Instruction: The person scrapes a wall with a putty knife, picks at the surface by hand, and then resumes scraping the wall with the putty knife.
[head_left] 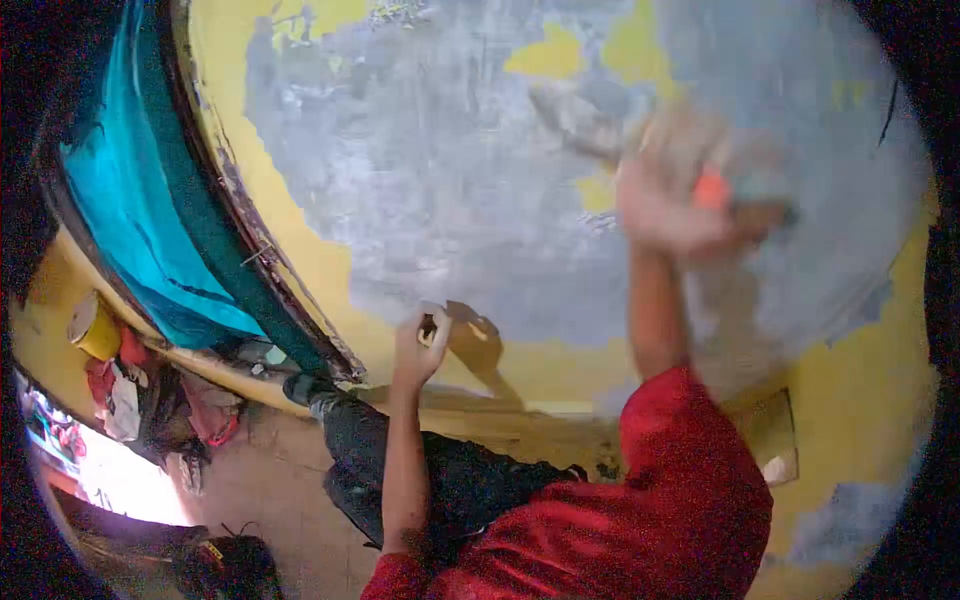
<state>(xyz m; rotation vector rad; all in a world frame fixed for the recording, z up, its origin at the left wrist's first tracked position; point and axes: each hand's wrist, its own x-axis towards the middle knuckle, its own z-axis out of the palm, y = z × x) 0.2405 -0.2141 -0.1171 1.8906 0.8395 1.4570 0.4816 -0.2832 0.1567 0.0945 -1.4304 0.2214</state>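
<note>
My right hand (670,190), smeared by motion, is closed around the handle of a trowel (575,115). The trowel's grey blade points up and left over the wall (430,170), which is patchy with grey plaster over yellow paint. An orange-red spot shows at the fingers, and the handle's end sticks out to the right. Low at the plaster's edge is my left hand (425,335), its fingers curled toward the thumb in a ring; I cannot tell whether something small is pinched there. Its shadow falls on the wall just to the right.
A teal curtain (150,200) hangs in a dark-framed opening on the left. Below it stand a yellow bucket (93,327) and a heap of cloths and bags (170,395) on the tiled floor (290,470). A dark bag (235,565) lies at the lower left.
</note>
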